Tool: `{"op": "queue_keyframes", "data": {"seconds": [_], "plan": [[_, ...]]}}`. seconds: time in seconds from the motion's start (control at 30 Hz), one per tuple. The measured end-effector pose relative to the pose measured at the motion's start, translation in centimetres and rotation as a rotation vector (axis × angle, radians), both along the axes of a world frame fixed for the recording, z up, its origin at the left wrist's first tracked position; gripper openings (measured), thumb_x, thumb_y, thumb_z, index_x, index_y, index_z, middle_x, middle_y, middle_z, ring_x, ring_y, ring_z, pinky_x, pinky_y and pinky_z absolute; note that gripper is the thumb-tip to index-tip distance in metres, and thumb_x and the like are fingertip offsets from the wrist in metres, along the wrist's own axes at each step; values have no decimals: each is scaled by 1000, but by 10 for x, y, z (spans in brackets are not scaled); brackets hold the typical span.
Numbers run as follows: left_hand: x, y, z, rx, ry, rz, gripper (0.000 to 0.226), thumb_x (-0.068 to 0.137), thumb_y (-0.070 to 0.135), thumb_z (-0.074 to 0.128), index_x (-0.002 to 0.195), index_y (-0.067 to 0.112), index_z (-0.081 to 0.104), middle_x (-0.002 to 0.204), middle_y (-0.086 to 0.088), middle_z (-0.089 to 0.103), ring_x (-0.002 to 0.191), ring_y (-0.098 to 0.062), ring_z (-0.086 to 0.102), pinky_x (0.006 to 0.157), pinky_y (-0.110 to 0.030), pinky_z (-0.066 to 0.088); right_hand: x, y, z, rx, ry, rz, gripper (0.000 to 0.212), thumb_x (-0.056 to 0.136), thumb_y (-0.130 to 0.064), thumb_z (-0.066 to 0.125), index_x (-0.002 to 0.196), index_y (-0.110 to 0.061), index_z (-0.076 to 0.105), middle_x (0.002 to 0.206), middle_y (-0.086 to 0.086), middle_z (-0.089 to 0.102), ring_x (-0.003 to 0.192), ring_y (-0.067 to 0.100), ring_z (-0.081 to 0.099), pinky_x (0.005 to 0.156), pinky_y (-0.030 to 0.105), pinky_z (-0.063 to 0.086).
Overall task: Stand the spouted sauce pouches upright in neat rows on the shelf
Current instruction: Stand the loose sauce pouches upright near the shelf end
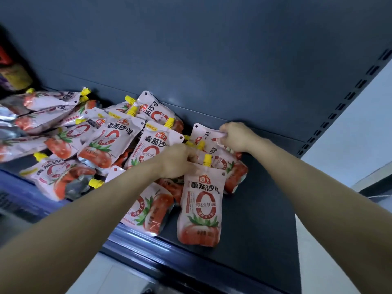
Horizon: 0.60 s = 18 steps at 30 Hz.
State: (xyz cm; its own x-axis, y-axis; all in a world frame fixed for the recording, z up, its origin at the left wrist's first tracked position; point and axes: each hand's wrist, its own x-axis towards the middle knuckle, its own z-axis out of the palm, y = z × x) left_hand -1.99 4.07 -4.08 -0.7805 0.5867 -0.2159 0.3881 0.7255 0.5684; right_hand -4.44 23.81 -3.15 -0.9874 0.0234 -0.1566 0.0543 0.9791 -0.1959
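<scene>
Head — left hand [177, 161] grips front pouch [201, 205], right hand [235, 136] — rear pouch [202, 134]

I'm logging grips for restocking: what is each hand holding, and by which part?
The right hand pinches the top edge of the rear pouch. The left hand seems to grip the front pouch at its top corner, beside the spout.

The single head-worn wide-angle view looks forward and down along both forearms, close on the left hand [176, 161] and right hand [235, 136] at arm's reach. Tilted, it takes in the shelf [265, 198] under the hands, sauce pouches [118, 143] left of them and the back panel [212, 49] beyond.
</scene>
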Motion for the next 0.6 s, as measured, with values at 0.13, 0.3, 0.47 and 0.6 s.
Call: {"op": "queue_keyframes", "data": {"seconds": [0.13,0.3,0.47,0.6], "plan": [[3,0,0,6,-3,57,17,82,26,67,75,13,60,76,3,56,72,-14,53,61,-25,41,-6,-6,-7,87,1,27,17,91,-23,54,81,-9,55,111,17,64,101,34,61,78,33,48],[-2,3,-3,72,144,131,18,87,26,59,101,14,61,100,-2,58,90,-19,54,76,-29,45,-3,-7,-12,143,-14,32,16,91,-17,49,78,-12,56,107,16,66,95,32,62,69,27,41],[-14,12,-8,-37,284,109,40,91,23,53,129,12,50,130,-10,51,118,-28,47,101,-39,40,0,-2,-10,132,-67,-38,31,90,-20,53,61,-12,47,94,14,63,77,30,53,64,28,40],[-19,21,-10,-127,310,44,42,92,27,50,132,15,47,133,-9,51,124,-28,43,105,-41,33,8,8,-6,62,-156,-95,45,89,-38,60,57,-12,43,65,5,47,68,26,50,49,26,32]]}}
